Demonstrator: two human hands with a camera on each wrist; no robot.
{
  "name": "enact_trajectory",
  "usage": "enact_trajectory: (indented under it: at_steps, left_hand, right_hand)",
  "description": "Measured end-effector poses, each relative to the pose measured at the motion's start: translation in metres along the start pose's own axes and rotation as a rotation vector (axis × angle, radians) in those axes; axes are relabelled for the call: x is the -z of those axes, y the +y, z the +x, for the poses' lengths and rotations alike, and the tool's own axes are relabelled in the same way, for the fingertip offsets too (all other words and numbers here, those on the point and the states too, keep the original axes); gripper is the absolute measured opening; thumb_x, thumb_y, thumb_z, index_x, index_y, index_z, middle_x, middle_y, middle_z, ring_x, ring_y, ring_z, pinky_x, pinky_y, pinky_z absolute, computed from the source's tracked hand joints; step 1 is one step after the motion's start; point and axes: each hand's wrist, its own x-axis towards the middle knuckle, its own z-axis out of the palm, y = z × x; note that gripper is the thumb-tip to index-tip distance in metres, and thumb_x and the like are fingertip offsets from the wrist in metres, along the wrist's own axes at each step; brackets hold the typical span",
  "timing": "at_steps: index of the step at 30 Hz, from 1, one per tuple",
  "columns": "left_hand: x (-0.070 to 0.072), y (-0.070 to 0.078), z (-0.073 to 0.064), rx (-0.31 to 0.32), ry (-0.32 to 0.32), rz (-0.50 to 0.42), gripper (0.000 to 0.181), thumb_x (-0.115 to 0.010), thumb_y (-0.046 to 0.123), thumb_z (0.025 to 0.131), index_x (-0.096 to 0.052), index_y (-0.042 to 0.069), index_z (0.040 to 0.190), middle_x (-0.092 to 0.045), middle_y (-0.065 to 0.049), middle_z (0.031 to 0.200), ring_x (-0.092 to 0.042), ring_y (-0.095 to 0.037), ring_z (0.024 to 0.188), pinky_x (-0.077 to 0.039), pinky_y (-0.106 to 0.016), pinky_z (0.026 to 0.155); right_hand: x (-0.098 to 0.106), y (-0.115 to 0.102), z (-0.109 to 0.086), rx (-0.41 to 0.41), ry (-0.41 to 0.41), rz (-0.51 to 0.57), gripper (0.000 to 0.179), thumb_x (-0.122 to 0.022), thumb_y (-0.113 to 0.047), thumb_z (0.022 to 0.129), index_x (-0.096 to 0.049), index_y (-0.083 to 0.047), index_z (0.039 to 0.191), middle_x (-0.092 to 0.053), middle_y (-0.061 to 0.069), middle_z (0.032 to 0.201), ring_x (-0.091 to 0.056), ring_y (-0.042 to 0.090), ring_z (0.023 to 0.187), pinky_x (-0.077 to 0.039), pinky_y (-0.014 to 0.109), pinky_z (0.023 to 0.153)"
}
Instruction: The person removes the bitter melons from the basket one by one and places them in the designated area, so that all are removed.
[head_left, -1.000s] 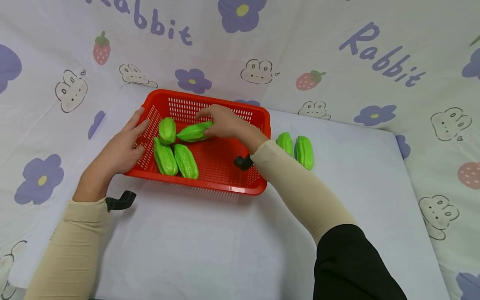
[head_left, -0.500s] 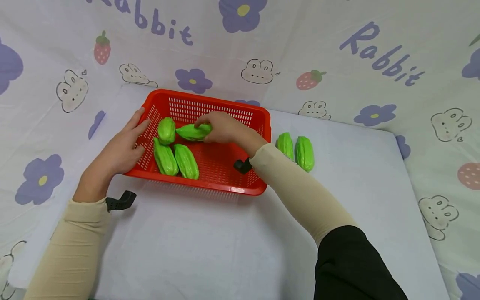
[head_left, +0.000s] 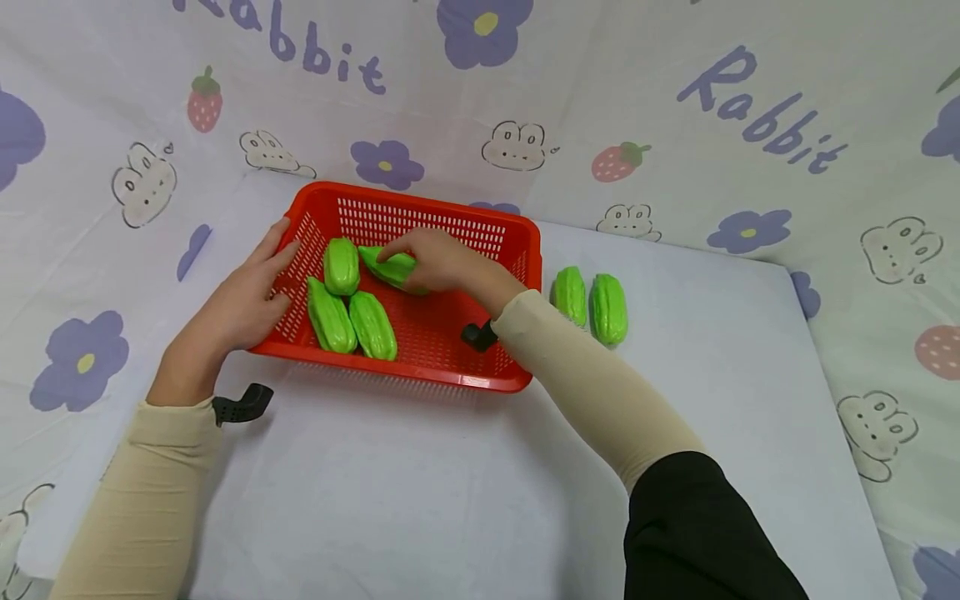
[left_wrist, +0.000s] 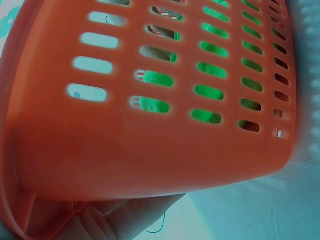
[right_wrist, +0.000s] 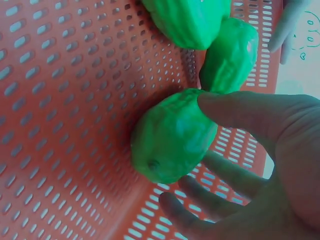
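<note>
Swung to a steeper slant since half a second ago, a green gourd (head_left: 396, 268) lies toward the far side of the red basket (head_left: 435, 377), pinched between the thumb and fingers of my right hand (head_left: 442, 262). The neighbouring gourd (head_left: 342, 267) has shifted slightly right. My left hand (head_left: 243, 300) rests at the basket's left rim, thumb and fingers spread. Two more gourds (head_left: 609, 308) lie to the right on the white table (head_left: 412, 492).
</note>
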Motion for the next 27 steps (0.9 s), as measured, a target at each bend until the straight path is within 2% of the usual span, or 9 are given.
enact_trajectory:
  at_steps: [9, 13, 20, 27]
  left_hand:
    - [0.001, -0.001, -0.001, -0.004, 0.003, 0.005, 0.075, -0.05, -0.004, 0.098, -0.026, -0.004, 0.169, 0.005, -0.001, 0.182, -0.014, -0.039, 0.164, -0.029, -0.067, 0.123]
    - [0.0, 0.0, -0.001, 0.001, 0.002, 0.002, 0.076, -0.05, -0.004, 0.098, -0.026, -0.003, 0.169, 0.006, 0.0, 0.182, -0.014, -0.039, 0.164, -0.031, -0.067, 0.122]
    - [0.0, 0.001, -0.002, 0.002, 0.005, 0.0, 0.076, -0.05, -0.004, 0.098, -0.025, -0.003, 0.169, 0.005, 0.0, 0.182, -0.013, -0.039, 0.165, -0.028, -0.066, 0.123]
    - [-0.001, 0.002, -0.003, 0.004, 0.01, -0.003, 0.076, -0.05, -0.005, 0.097, -0.025, -0.004, 0.169, 0.005, 0.0, 0.182, -0.013, -0.039, 0.164, -0.029, -0.066, 0.123]
  right_hand:
    - [-0.003, -0.003, 0.003, -0.047, -0.014, 0.006, 0.062, -0.069, 0.002, 0.095, -0.069, -0.027, 0.149, -0.061, 0.0, 0.146, -0.052, 0.023, 0.117, -0.052, 0.029, 0.085]
    - [-0.002, -0.004, 0.003, -0.067, -0.04, -0.013, 0.063, -0.069, 0.002, 0.095, -0.068, -0.028, 0.151, -0.061, 0.001, 0.145, -0.051, 0.024, 0.119, -0.05, 0.031, 0.089]
    - [0.001, -0.004, -0.002, -0.091, -0.07, -0.019, 0.065, -0.078, -0.006, 0.095, -0.064, -0.029, 0.154, -0.06, 0.003, 0.147, -0.051, 0.024, 0.123, -0.048, 0.034, 0.102]
    - [0.002, -0.004, -0.01, -0.119, -0.046, 0.007, 0.061, -0.083, -0.012, 0.094, -0.067, -0.027, 0.152, -0.06, 0.004, 0.147, -0.052, 0.023, 0.127, -0.049, 0.036, 0.107]
